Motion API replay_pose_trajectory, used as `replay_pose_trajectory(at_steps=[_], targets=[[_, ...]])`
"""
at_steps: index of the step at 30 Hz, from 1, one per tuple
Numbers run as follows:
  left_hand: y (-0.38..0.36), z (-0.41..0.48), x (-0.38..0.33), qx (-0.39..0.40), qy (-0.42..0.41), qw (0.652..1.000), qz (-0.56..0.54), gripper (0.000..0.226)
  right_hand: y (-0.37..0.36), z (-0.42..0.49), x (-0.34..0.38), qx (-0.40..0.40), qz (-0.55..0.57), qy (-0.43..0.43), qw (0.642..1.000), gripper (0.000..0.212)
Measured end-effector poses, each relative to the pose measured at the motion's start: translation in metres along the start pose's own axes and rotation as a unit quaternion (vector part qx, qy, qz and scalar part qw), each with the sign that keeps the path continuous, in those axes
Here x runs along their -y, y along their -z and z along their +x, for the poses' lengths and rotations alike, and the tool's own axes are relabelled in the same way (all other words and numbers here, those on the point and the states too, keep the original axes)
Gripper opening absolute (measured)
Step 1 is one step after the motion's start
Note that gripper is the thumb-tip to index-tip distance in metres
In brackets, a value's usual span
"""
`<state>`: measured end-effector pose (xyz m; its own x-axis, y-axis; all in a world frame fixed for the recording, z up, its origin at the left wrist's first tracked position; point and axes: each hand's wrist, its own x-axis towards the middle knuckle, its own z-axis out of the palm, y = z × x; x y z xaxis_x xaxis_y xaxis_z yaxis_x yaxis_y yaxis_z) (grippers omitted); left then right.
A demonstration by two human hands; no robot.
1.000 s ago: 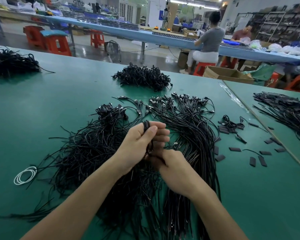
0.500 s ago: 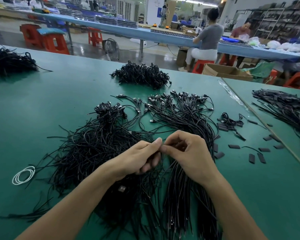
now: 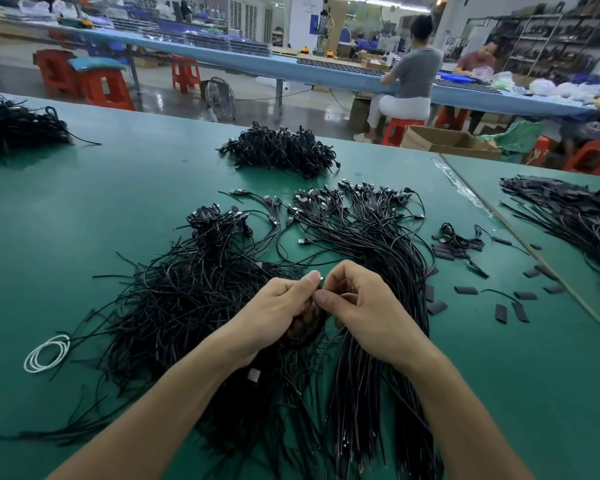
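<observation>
Head view: the left hand [image 3: 274, 308] has come down from holding its coil high and now meets the right hand [image 3: 368, 306]. Both sets of fingers pinch the cable [image 3: 309, 332] end, loop dangling over the near pile [image 3: 187, 306] on the desk [image 3: 118, 188]. Coiling looks done, securing next.

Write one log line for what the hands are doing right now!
left hand: pinches black cable | right hand: pinches same cable | below: loose cable pile | surface: green table
</observation>
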<state>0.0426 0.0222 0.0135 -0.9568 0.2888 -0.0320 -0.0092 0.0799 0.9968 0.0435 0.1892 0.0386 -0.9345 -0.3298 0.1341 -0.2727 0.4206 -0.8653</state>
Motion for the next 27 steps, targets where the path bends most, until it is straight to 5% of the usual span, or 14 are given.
replay_pose_trajectory(at_steps=[4, 7, 11, 15, 18, 20, 23, 27], targets=[[-0.006, 0.001, 0.002, -0.036, 0.019, 0.998, -0.045, 0.057, -0.007, -0.001, 0.006, -0.062, -0.052, 0.033, 0.996, 0.02], [-0.005, 0.0, -0.003, 0.06, 0.088, 0.975, -0.196, 0.049, -0.016, -0.001, 0.01, -0.091, -0.026, 0.06, 0.994, 0.018], [0.002, 0.001, -0.003, 0.117, 0.145, 0.965, -0.186, 0.072, -0.02, 0.002, 0.011, -0.096, -0.016, 0.074, 0.992, 0.019], [0.007, 0.005, 0.007, 0.02, 0.114, 0.985, -0.127, 0.064, -0.018, 0.003, 0.002, -0.113, -0.055, 0.034, 0.992, 0.013], [0.012, 0.009, 0.017, -0.069, 0.069, 0.983, -0.153, 0.056, -0.023, -0.003, -0.009, -0.055, -0.12, -0.048, 0.99, 0.037], [0.014, 0.01, 0.02, -0.113, 0.043, 0.975, -0.185, 0.052, -0.031, -0.01, -0.012, 0.019, -0.192, -0.085, 0.978, 0.033], [0.013, 0.009, 0.02, -0.158, 0.011, 0.964, -0.212, 0.051, -0.045, -0.016, -0.015, 0.115, -0.303, -0.071, 0.943, 0.024], [0.012, 0.009, 0.02, -0.2, -0.025, 0.958, -0.203, 0.052, -0.058, -0.017, -0.018, 0.117, -0.346, -0.065, 0.928, 0.022]])
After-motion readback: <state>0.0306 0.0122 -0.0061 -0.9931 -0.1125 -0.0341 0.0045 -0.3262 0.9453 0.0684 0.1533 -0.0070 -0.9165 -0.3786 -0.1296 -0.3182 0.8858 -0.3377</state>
